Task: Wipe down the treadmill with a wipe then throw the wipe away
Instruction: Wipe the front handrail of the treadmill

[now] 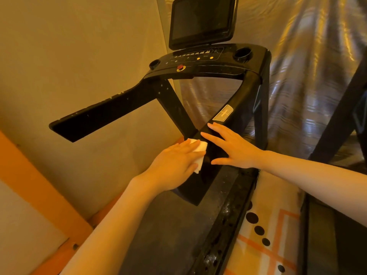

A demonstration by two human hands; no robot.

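The left hand (174,161) presses a white wipe (61,153) flat-fingered against the treadmill (234,68) handrail (224,116); the right hand (236,149) rests open on it, fingers spread.

My left hand (174,161) lies flat on a white wipe (61,153) against the inner side of the treadmill's right handrail (228,108); my right hand (234,149) rests spread on the rail's top. Ahead of both hands the rail runs up unobstructed to the console (208,58), passing a silver sensor plate (223,113). Left of my left hand, open air reaches the other handrail (103,114). A slanted upright (174,108) crosses just beyond my left fingertips.
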